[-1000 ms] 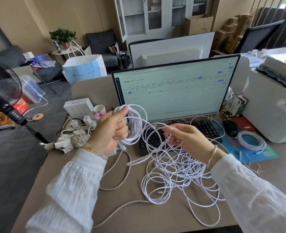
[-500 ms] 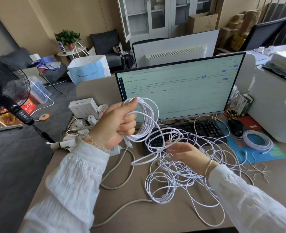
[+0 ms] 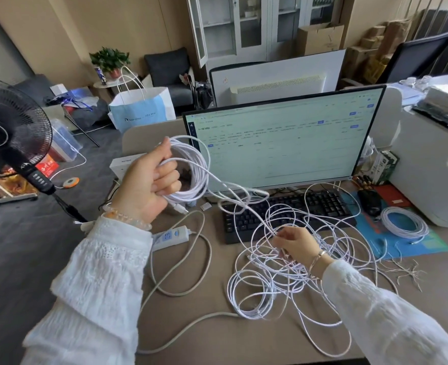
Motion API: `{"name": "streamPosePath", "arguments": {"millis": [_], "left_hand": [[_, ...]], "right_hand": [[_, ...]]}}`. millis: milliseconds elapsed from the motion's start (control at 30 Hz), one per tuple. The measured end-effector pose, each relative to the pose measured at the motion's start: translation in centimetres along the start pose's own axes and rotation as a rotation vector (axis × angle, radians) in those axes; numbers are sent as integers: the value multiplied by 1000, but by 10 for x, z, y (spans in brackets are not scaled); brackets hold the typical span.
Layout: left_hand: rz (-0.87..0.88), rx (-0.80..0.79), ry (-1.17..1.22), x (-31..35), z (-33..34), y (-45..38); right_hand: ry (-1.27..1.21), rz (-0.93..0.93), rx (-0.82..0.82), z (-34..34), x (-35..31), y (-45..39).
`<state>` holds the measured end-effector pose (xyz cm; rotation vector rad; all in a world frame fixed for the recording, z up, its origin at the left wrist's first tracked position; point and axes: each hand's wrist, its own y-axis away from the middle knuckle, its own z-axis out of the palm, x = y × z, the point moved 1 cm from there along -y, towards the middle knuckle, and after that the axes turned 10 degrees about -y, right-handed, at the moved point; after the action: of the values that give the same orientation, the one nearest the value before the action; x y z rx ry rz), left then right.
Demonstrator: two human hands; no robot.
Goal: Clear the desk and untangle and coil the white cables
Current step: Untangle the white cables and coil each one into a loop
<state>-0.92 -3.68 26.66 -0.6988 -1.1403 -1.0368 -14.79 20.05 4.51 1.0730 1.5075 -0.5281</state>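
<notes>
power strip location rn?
Head view: the power strip lies on the desk at lower left, just beyond the left sleeve, left of the keyboard.

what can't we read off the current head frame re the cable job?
- Tangled white cable, head view: loops overlap, so the number of cables and any knots cannot be told.
- Right hand: fingertips are buried among strands; which strand it pinches is unclear.
- Coil in the left hand: the palm hides part of it.
- Monitor: text too small.
</notes>
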Motion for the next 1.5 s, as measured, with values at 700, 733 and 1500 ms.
{"name": "streamPosePath", "arguments": {"millis": [700,733,1500], "left_hand": [[123,124,19,13,-32,10],[104,108,31,12,-28,9],[-312,-216,-22,-39,11,20]], "right_hand": [[533,486,245,-55,42,-20],[578,465,239,-50,37,-20],[-328,-565,65,22,-153,54]]}}
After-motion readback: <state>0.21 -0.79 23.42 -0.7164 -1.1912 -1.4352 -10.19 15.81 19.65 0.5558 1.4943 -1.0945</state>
